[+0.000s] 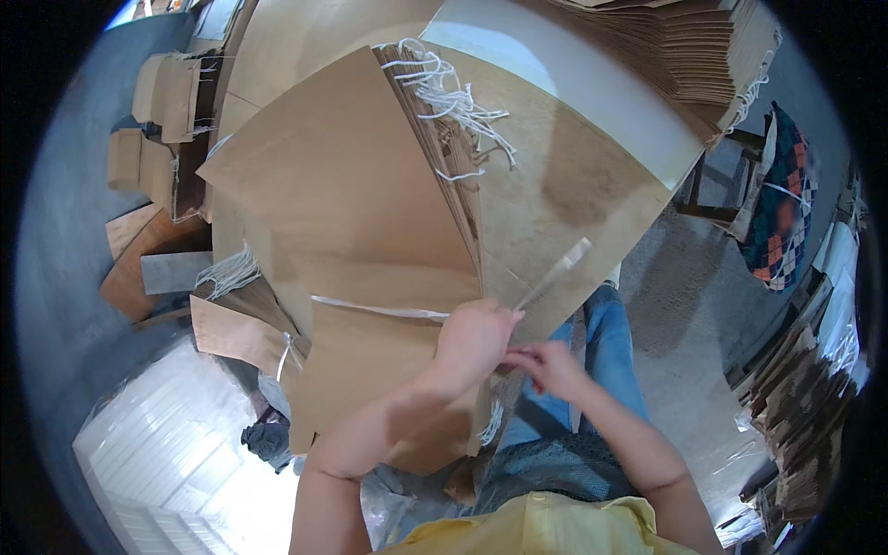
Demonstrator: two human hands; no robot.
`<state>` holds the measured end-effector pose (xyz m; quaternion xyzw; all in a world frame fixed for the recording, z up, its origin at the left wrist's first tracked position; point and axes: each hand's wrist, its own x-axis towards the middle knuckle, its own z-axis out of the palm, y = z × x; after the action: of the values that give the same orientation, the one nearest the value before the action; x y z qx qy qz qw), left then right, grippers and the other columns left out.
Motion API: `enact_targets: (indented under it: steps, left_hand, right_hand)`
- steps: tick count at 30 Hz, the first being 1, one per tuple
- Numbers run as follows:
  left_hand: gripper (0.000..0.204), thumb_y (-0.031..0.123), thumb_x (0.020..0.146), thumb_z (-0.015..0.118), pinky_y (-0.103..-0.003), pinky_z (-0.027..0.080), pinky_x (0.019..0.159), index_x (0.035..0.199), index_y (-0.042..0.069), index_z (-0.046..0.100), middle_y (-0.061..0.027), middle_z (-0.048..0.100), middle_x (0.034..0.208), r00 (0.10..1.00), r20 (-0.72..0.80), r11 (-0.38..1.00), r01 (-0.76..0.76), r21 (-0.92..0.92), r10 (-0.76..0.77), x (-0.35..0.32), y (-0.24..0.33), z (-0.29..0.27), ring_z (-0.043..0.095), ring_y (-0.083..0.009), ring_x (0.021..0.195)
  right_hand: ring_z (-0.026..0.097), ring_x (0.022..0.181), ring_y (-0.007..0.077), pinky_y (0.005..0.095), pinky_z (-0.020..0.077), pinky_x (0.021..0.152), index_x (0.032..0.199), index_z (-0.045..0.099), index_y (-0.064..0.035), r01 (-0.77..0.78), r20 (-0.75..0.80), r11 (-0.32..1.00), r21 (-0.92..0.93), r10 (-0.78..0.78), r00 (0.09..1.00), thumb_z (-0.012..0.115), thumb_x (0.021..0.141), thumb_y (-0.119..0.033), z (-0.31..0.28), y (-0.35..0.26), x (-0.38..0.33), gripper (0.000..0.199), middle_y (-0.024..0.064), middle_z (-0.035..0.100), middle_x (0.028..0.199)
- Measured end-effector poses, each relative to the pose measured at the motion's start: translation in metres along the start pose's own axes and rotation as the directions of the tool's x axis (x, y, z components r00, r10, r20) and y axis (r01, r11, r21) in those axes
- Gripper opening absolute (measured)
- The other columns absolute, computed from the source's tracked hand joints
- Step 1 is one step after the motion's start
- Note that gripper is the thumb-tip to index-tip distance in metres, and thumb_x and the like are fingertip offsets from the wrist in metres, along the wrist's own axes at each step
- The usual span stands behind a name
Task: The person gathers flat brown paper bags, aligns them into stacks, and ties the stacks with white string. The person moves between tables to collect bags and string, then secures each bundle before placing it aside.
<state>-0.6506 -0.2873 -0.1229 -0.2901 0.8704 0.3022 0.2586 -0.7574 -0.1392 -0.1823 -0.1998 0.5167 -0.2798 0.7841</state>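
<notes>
A thick stack of brown paper bags (351,185) lies on the table in front of me, white cord handles (453,97) spilling from its far right edge. A white plastic strap (379,307) runs across the stack, and its loose end (560,268) sticks up past the right edge. My left hand (476,338) is closed around the strap at that edge. Close against it, my right hand (550,365) pinches at the same spot, its fingertips pressed together; the bit of strap between them is mostly hidden. More cord ends (492,422) hang from the stack's near edge.
Another pile of brown bags (666,46) stands at the far right of the table. A tied bundle (245,328) sits at the left, near more bags (171,102). A stool with a checked cushion (777,213) and stacked sheets (795,407) stand to the right.
</notes>
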Motion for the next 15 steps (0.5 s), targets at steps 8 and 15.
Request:
enact_targets:
  steps: [8,15]
  left_hand:
    - [0.030,0.014,0.081,0.072,-0.040,0.054,0.084,0.106,-0.002,0.065,-0.0162,0.065,0.111,0.829,-0.355,0.900,-0.417,0.126,0.433,-0.031,-0.021,0.008,0.064,-0.0307,0.102]
    - [0.025,0.020,0.078,0.071,-0.036,0.051,0.082,0.097,0.003,0.068,-0.0080,0.062,0.102,0.712,-0.354,0.795,-0.533,0.289,0.606,-0.028,-0.034,0.009,0.059,-0.0239,0.099]
  right_hand:
    - [0.067,0.089,0.0133,0.0255,0.0543,0.082,0.120,0.065,0.0023,0.192,-0.240,0.790,0.583,-0.058,0.969,0.054,0.103,-0.021,0.002,-0.026,0.003,0.031,0.0081,0.069,0.101]
    - [0.065,0.099,0.0192,0.0349,0.0467,0.099,0.108,0.068,0.0005,0.349,-0.420,0.747,0.566,-0.103,0.902,0.052,0.104,-0.022,0.030,-0.039,0.026,0.027,0.0087,0.069,0.098]
